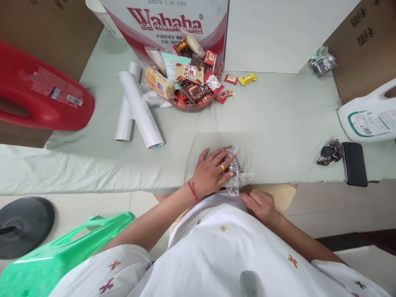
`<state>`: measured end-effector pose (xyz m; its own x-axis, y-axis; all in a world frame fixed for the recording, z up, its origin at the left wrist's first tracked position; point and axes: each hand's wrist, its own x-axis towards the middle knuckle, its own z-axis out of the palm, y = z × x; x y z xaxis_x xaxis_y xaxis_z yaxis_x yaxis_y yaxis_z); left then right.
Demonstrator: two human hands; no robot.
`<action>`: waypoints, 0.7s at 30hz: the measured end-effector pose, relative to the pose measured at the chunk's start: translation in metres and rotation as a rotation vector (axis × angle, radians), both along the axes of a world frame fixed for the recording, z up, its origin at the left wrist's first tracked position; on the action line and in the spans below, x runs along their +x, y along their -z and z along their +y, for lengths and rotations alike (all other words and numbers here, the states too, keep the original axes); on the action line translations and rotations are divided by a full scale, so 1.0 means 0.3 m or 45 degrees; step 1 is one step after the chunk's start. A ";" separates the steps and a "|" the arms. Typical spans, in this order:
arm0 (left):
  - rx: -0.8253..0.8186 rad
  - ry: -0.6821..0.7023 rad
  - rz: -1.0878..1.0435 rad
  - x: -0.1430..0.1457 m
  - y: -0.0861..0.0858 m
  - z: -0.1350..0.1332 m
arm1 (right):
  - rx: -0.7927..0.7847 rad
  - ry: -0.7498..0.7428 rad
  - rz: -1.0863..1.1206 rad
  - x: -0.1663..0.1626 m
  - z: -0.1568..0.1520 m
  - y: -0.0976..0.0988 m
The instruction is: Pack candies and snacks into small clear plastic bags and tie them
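My left hand [212, 171] rests at the table's front edge, fingers curled over a clear plastic bag [235, 171] with dark wrapped snacks inside. My right hand [261, 206] is just below the table edge at my lap, fingers bent and pinching the bag's lower end. A red bowl [193, 105] heaped with wrapped snacks and candies stands farther back in the middle, in front of a Wahaha carton [167, 24].
Two white paper rolls [139, 109] lie left of the bowl. A red jug [40, 93] lies at far left, a white jug [368, 117] at right. A black phone [354, 163] and keys [331, 152] sit near the right front edge. A green basket [58, 251] is on the floor.
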<state>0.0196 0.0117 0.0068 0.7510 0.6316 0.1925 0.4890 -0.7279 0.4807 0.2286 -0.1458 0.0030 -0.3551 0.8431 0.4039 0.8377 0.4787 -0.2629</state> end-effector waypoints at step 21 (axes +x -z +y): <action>-0.032 -0.037 -0.017 -0.004 0.020 0.002 | -0.038 0.252 0.077 -0.051 -0.001 0.001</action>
